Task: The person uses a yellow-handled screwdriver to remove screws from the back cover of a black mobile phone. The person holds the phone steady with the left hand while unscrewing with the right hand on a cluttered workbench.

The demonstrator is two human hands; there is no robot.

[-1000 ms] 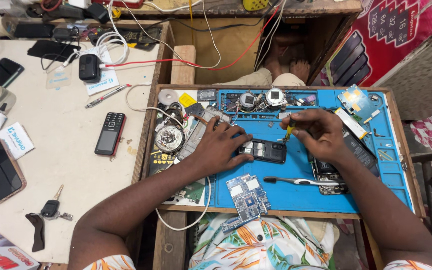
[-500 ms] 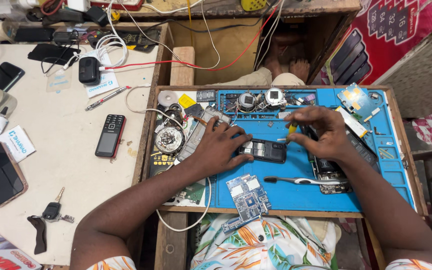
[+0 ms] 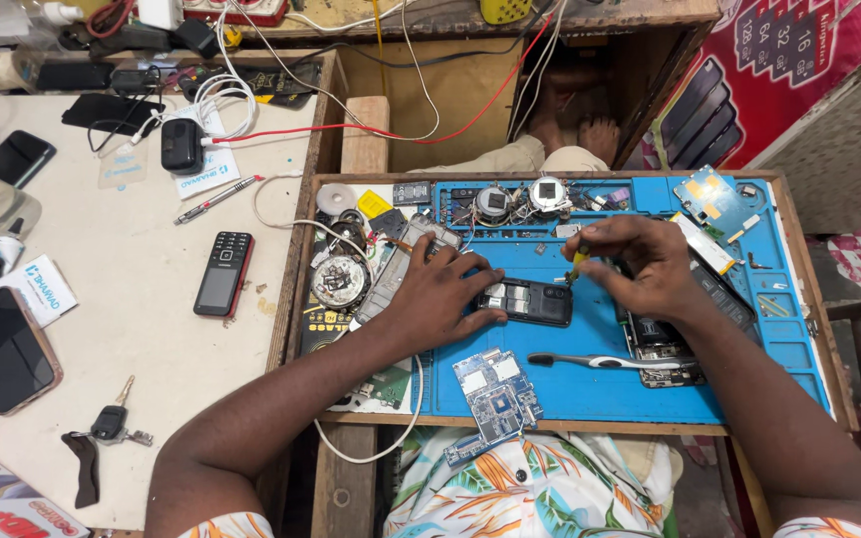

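Observation:
A small black opened phone (image 3: 528, 300) lies on the blue work mat (image 3: 590, 389). My left hand (image 3: 440, 297) presses down on the phone's left end, fingers spread over it. My right hand (image 3: 640, 261) pinches a thin yellow-handled screwdriver (image 3: 577, 262), its tip down at the phone's right end. A blue circuit board (image 3: 495, 391) lies at the mat's near edge. A grey toothbrush-like brush (image 3: 600, 361) rests on the mat below my right hand, next to another opened phone (image 3: 662, 346).
Round parts and small boards crowd the mat's far edge (image 3: 520, 199). On the beige table at left lie a red-black keypad phone (image 3: 223, 273), a smartphone (image 3: 4, 348), a car key (image 3: 108, 425), a pen (image 3: 213, 199) and chargers with white cables (image 3: 183, 139).
Both hands stay on the black phone. The right hand has shifted slightly with the screwdriver at the phone's right end.

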